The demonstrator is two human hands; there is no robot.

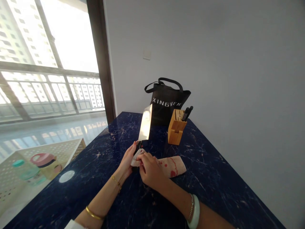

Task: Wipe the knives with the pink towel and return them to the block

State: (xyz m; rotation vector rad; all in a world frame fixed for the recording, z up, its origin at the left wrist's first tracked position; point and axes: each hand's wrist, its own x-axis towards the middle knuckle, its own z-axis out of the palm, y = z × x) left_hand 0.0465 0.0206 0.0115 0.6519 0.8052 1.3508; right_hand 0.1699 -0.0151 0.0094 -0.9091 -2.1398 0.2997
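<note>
1. Risk, slip of grip: cleaver [145,126] held blade-up near frame centre by the handle only; a loosened hold during rubbing with the cloth [170,166] would likely tip the broad blade toward the fingers or down onto the marble tabletop [214,178].
2. Risk, cut: right hand [150,170] working close under the blade's heel; a stroke carried too far upward could meet the edge. Side on which the edge faces not discernible.
3. Risk, snag: free end of the cloth trailing to the right on the tabletop; a pull on it could jerk the handle.
4. Left hand [129,158]: closed around the dark handle from the left, fingers curled, just below the blade.
5. Right hand: closed, pinching a bunched end of the cloth against the handle, touching the left hand.
6. Position of the cleaver: rising from between both hands, tilted slightly right, blade tip toward the black tote bag [166,101]; wooden knife block [175,127] just right of the blade, apart from it.
</note>
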